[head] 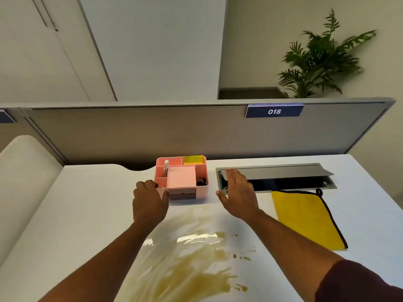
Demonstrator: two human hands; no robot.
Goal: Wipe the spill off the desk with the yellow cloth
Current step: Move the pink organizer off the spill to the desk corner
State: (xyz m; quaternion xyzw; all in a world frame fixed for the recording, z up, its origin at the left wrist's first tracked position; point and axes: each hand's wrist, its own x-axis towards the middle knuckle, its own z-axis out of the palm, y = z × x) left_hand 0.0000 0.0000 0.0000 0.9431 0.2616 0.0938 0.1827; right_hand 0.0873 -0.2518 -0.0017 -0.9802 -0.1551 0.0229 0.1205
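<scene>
A brownish spill (189, 258) spreads over the near middle of the white desk (82, 214), between my forearms. The yellow cloth (305, 216), dark-edged, lies flat on the desk at the right, with no hand on it. My left hand (150, 201) grips the front left corner of a pink desk organiser (182, 177). My right hand (237, 192) is held open, fingers apart, just right of the organiser and left of the cloth, holding nothing.
A grey cable hatch (277, 175) with its lid raised sits in the desk behind the cloth. A grey partition (152, 131) labelled 018 closes the back edge. The organiser holds yellow notes, a pen and dark clips. A plant stands beyond the partition.
</scene>
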